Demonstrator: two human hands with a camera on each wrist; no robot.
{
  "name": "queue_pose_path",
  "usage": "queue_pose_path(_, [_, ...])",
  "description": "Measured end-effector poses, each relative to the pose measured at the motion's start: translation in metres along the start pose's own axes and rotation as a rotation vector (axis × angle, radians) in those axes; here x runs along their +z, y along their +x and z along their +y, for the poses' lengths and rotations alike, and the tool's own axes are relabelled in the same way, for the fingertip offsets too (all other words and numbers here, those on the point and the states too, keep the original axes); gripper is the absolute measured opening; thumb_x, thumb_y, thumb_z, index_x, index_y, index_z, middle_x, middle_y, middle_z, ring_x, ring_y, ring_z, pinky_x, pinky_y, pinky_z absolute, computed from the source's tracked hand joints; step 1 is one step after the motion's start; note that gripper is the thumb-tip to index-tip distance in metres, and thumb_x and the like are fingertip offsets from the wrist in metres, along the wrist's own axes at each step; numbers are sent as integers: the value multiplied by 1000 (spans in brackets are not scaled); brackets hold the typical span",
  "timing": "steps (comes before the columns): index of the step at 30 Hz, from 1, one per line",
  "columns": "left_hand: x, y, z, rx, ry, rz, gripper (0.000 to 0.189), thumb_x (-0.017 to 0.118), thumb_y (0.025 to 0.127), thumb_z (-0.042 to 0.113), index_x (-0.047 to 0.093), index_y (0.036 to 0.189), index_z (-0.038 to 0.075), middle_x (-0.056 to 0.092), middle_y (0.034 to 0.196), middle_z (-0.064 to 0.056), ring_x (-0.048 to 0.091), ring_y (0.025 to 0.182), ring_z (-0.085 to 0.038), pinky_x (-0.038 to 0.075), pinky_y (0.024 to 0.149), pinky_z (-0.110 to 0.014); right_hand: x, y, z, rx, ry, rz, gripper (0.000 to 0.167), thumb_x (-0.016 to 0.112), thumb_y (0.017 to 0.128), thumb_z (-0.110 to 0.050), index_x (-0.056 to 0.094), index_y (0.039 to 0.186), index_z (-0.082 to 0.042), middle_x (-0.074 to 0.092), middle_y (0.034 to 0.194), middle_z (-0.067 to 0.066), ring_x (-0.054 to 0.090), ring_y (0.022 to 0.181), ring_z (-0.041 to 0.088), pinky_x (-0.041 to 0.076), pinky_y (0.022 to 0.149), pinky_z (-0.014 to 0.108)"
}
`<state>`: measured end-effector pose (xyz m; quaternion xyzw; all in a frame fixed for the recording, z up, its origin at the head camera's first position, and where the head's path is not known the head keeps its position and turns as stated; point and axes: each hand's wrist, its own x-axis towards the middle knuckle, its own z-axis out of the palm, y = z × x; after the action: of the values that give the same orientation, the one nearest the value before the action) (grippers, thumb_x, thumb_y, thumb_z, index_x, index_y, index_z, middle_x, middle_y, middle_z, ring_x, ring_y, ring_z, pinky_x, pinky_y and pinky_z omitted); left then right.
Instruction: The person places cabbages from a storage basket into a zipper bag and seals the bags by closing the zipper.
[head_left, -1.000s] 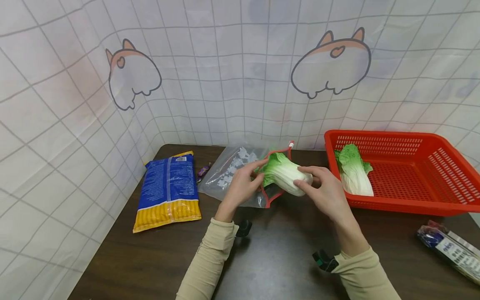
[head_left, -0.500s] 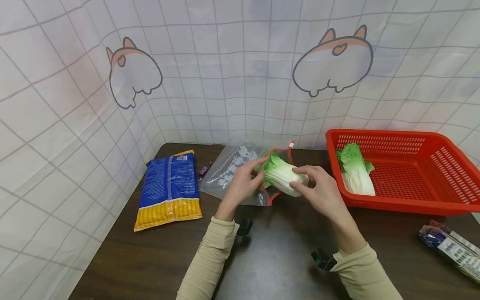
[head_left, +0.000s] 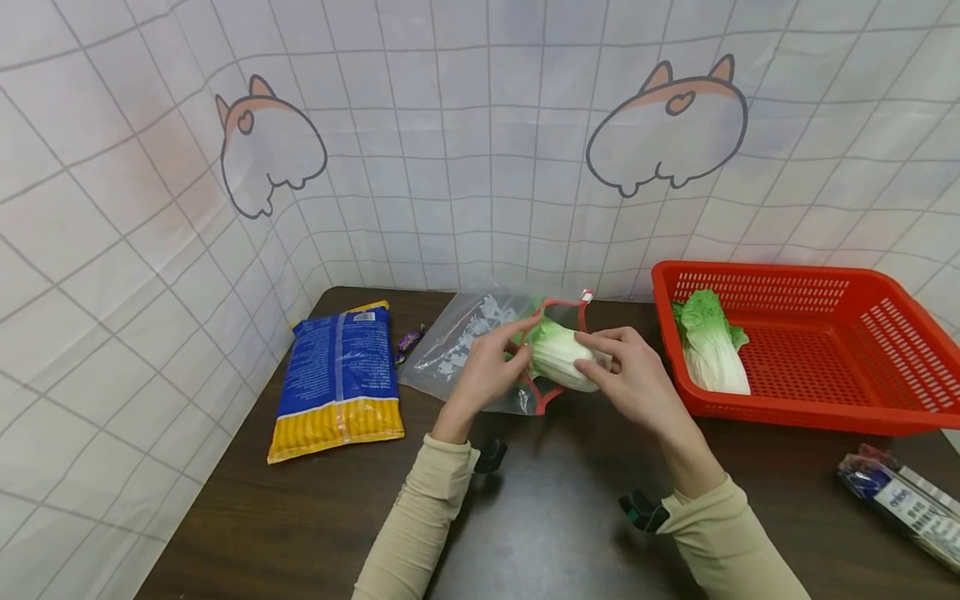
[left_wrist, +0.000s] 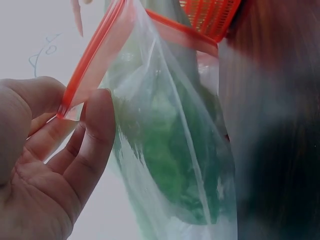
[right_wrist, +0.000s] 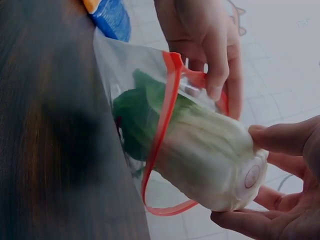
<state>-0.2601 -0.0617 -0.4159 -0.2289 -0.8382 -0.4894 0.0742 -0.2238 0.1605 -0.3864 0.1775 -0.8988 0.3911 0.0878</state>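
Note:
A napa cabbage [head_left: 564, 358] lies slantwise, its green leafy end inside a clear zip bag [head_left: 448, 348] and its white base sticking out. My right hand [head_left: 636, 375] grips that base between thumb and fingers. The bag's mouth has a red zip rim [right_wrist: 167, 110] that stands open around the cabbage [right_wrist: 210, 155]. With thumb and fingers, my left hand [head_left: 489, 367] pinches one side of this rim, as the left wrist view shows at the red strip [left_wrist: 85, 65]. Through the plastic the green leaves [left_wrist: 175, 155] show blurred.
A red basket [head_left: 810, 408] on the right holds another napa cabbage [head_left: 712, 346]. To the left lies a blue and yellow packet [head_left: 337, 383], with a small purple wrapped item [head_left: 408, 340] beside it. A slim labelled package [head_left: 903, 500] lies near the right edge of the dark table [head_left: 540, 517].
My right hand has moved left, pushing the cabbage deeper into the zip bag, so less of its green end shows outside. My left hand has stayed at the rim.

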Motion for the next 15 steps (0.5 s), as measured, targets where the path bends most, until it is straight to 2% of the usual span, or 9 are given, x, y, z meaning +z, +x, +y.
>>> queue_pose_path(5, [0,0,0,-2,-11,-6,43,56,96,4,57,138,10,67,94,-8,61,58,-9,51,49,-27,2,1,-1,6,-4,-8,39,71,90,-14,66,127,-3,56,115,20,53,89,29,43,73,37])
queue_pose_path(11, [0,0,1,-7,-30,-13,43,57,95,4,57,138,10,67,103,-10,62,60,-10,52,50,-26,2,4,-2,-21,-43,5,40,70,91,-16,65,128,-3,60,128,20,60,96,33,49,77,44])
queue_pose_path(15, [-1,0,1,3,-15,12,43,57,95,3,58,137,10,67,84,-8,63,55,-18,48,47,-26,6,6,-2,-18,-45,75,40,70,91,-16,65,128,-3,60,128,21,60,93,33,48,75,44])
